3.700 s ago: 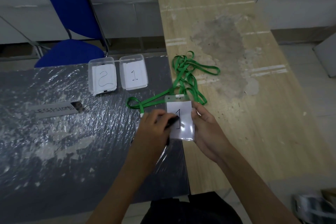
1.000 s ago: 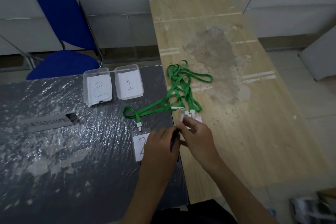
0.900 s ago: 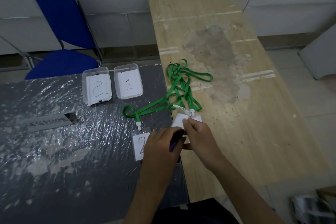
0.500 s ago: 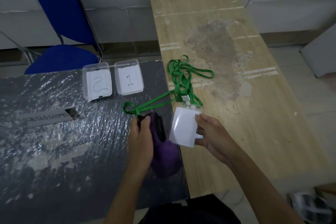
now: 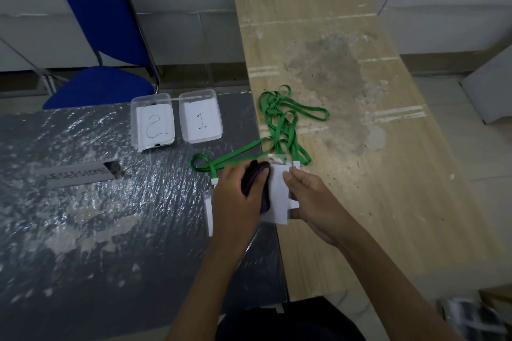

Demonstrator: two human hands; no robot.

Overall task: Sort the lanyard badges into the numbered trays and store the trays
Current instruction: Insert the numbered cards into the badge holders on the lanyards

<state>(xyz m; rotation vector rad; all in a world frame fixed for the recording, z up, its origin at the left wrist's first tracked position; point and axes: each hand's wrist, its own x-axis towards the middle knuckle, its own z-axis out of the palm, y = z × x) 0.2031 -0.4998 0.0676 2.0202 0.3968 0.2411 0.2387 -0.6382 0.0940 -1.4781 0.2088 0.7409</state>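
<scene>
Both hands held a badge card over the seam between the dark counter and the wooden counter.

The right hand (image 5: 310,199) pinched the right edge of the white badge card (image 5: 278,196), fingers curled round it. The left hand (image 5: 235,199) gripped a dark purple cloth (image 5: 256,185) and pressed it against the card's left face. A second badge (image 5: 208,209) lay on the dark counter (image 5: 97,230) under the left hand, mostly hidden; its number could not be read. The green lanyards (image 5: 279,124) lay tangled on the wooden counter (image 5: 388,174), one strap running onto the dark counter. Two clear trays stood side by side near the far edge: tray 2 (image 5: 152,122) on the left, tray 1 (image 5: 201,116) on the right, each holding only its numbered paper.
</scene>
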